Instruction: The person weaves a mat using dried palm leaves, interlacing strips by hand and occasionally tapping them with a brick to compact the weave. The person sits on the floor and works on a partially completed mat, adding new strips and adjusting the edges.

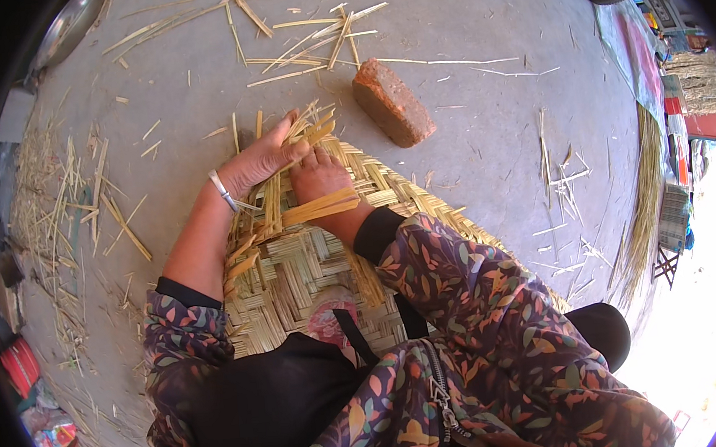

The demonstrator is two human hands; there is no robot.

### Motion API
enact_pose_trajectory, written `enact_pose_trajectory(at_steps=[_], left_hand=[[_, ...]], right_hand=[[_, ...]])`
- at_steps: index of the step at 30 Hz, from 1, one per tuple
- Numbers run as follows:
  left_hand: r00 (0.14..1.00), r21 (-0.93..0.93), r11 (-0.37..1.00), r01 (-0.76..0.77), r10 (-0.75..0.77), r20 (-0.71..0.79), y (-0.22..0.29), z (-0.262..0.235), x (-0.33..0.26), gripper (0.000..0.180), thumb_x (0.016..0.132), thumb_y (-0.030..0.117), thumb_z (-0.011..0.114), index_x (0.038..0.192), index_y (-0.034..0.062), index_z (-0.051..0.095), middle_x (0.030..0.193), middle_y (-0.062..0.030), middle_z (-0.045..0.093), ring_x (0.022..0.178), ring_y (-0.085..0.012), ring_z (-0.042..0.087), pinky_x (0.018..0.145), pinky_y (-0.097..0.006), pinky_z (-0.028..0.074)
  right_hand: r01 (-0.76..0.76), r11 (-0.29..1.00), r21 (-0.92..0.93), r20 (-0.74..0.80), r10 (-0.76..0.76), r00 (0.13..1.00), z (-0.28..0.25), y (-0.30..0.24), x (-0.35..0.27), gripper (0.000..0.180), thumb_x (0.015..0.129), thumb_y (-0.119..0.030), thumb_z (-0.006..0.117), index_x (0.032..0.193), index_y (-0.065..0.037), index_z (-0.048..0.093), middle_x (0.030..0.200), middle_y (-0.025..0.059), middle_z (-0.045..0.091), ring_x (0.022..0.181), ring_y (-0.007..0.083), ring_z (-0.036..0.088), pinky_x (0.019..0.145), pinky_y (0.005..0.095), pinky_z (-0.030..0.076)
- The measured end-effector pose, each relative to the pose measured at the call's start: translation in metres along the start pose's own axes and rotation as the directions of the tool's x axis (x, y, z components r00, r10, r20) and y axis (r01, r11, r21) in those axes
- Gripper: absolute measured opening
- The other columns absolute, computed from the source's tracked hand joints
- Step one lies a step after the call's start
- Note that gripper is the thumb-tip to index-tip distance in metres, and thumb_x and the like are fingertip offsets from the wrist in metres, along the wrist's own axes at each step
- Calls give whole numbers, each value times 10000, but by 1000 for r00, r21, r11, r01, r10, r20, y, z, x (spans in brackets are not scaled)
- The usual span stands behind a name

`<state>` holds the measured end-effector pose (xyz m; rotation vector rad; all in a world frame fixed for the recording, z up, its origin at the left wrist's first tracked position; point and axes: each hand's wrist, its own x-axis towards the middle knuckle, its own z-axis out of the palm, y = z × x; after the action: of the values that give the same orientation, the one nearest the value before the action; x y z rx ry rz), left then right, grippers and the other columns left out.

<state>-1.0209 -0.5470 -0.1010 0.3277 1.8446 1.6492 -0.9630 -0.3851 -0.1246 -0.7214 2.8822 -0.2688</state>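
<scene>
A woven mat (283, 284) of flat split-straw strips lies beneath my arms, its braided edge running down to the right. My left hand (264, 158) is at the mat's far end, closed around a few yellowish strips (320, 132) with the thumb laid across toward the right. Close beside it, my right hand (321, 178) presses low on the weave with curled fingers; its fingertips are hidden. A loose folded strip (320, 206) crosses over my right wrist. Under me, a patterned pink shoe or foot (329, 316) rests on the mat.
A red brick (392, 103) lies on the grey floor (486, 146) just beyond the mat. Loose straw pieces (335, 36) are scattered ahead, with more straw litter (70, 196) on the left. A long bundle of stalks (646, 192) stretches along the right. A metal basin (73, 27) sits far left.
</scene>
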Motion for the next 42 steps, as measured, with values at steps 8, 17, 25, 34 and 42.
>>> enact_pose_trajectory(at_steps=[8, 17, 25, 34, 42], left_hand=[[995, 201, 975, 97, -94, -23, 5, -3, 5, 995, 889, 485, 714, 1535, -81, 212, 1510, -251, 411, 1407, -277, 397, 1154, -332, 314], [983, 219, 971, 92, -54, -173, -19, -10, 22, 496, 995, 379, 597, 1238, -53, 626, 1131, -173, 709, 1017, -218, 642, 934, -356, 490], [973, 169, 971, 171, -139, -186, -33, -22, 30, 460, 972, 334, 602, 1239, -39, 635, 1110, -170, 719, 999, -220, 652, 909, -347, 501], [971, -70, 973, 219, -224, -78, -12, -16, 23, 364, 948, 244, 641, 1206, -12, 655, 1048, -95, 717, 902, -163, 668, 821, -304, 534], [973, -223, 949, 222, -232, -19, 0, -21, 18, 346, 925, 193, 686, 1228, 31, 650, 1070, -34, 711, 915, -101, 667, 798, -252, 544]], right_hand=[[79, 995, -59, 302, -57, 952, -11, 7, 15, 426, 880, -207, 630, 1241, 19, 634, 1233, 189, 597, 1190, 320, 560, 933, 380, 502], [-9, 996, 84, 361, -22, 932, -49, 24, 28, 337, 911, -182, 571, 1182, 4, 644, 1122, 205, 688, 1046, 347, 682, 870, 416, 556], [-107, 958, 266, 288, 27, 957, -60, 44, 37, 371, 928, -228, 558, 1272, -88, 563, 1088, 203, 705, 1026, 398, 670, 893, 471, 528], [-84, 961, 263, 232, 22, 972, -61, 48, 33, 378, 959, -258, 521, 1301, -99, 548, 1110, 226, 692, 1072, 408, 646, 940, 501, 486], [-120, 898, 424, 249, 12, 968, -52, 64, 45, 351, 919, -156, 490, 1234, -62, 613, 1125, 276, 673, 1094, 446, 625, 944, 493, 488]])
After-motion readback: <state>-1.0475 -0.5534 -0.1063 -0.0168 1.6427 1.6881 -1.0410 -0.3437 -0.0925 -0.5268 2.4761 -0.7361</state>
